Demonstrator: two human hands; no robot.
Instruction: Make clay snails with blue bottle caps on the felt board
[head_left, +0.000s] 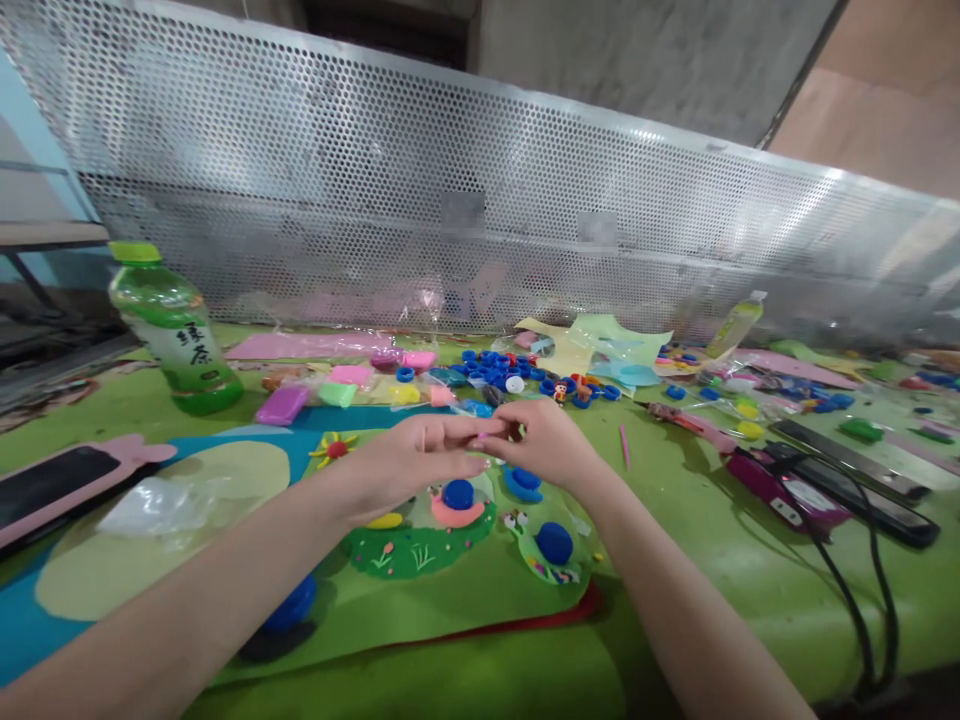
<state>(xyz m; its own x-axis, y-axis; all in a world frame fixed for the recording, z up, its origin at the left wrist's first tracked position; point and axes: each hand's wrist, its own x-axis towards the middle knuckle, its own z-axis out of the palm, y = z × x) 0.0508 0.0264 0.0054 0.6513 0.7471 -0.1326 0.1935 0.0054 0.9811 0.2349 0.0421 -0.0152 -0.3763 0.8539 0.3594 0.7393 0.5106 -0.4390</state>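
My left hand (409, 455) and my right hand (544, 440) meet fingertip to fingertip above a green craft sheet (480, 605). Between the fingertips shows a small pink bit of clay (483, 436), mostly covered by the fingers. Below the hands, the sheet carries a pink snail (457, 512) with a blue bottle-cap shell on a dark green patch (420, 550). To its right sits a light green snail (540, 570) with white eyes and a blue cap. A light blue shape with a blue cap (523, 483) is partly under my right hand. A yellow-petalled flower (335, 450) lies beside my left hand.
A green tea bottle (172, 340) stands at left, near a pink-cased phone (56, 485). Blue caps (495, 368) and clay packets (349, 376) lie behind. At right are a glue gun (697, 428), a magenta power strip (784, 490) and black cables (840, 590). A perforated metal panel (390, 170) closes the back.
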